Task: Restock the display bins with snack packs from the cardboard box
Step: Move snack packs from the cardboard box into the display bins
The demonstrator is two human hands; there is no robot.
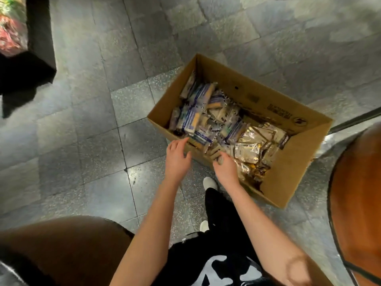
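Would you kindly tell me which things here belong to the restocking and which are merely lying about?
Job: cardboard box; blue-and-white snack packs; gold foil snack packs; left hand; right hand; dark display bin.
Lying about: orange-brown round object at right; brown rounded object at lower left; white shoe.

single head-worn camera looks steeply down, fairly close, onto the cardboard box [292,162] and floor [82,131]; edges perhaps blurred.

Blurred display bin [12,32], cropped upper left
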